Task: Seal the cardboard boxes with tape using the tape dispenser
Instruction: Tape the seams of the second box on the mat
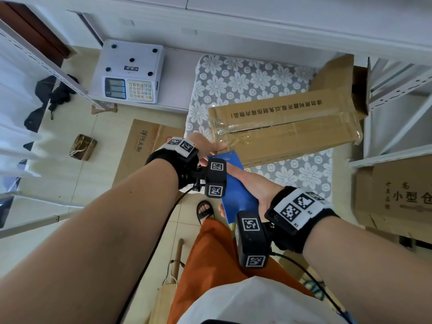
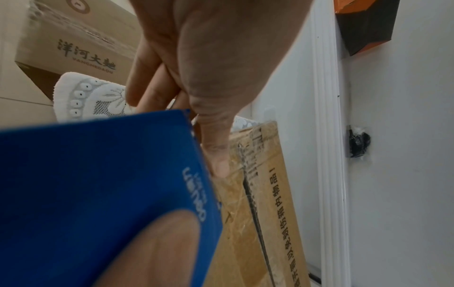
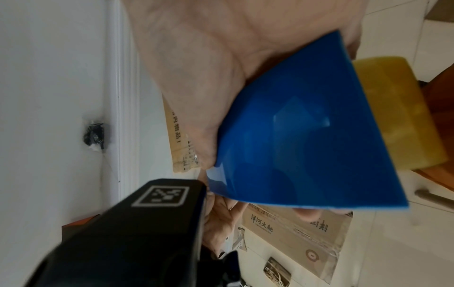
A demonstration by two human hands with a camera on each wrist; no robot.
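A long cardboard box [image 1: 292,127] lies on the flower-patterned table cloth [image 1: 245,80], with clear tape along its top seam and crumpled over its near-left end. My left hand [image 1: 214,147] is at that end. Its thumb [image 2: 216,153] lies straight on the taped top beside the seam, and the fingers [image 2: 147,77] reach down past the end. My right hand [image 1: 254,185] grips the blue tape dispenser [image 1: 236,183] just in front of the box's near edge. The yellowish tape roll [image 3: 398,116] shows behind the blue dispenser body [image 3: 307,136] in the right wrist view.
A white electronic scale [image 1: 131,73] sits at the table's back left. A printed cardboard box [image 1: 145,146] stands on the floor to the left of the table. Another box [image 1: 397,195] sits on the right shelf, and an open flap [image 1: 336,73] rises behind the long box.
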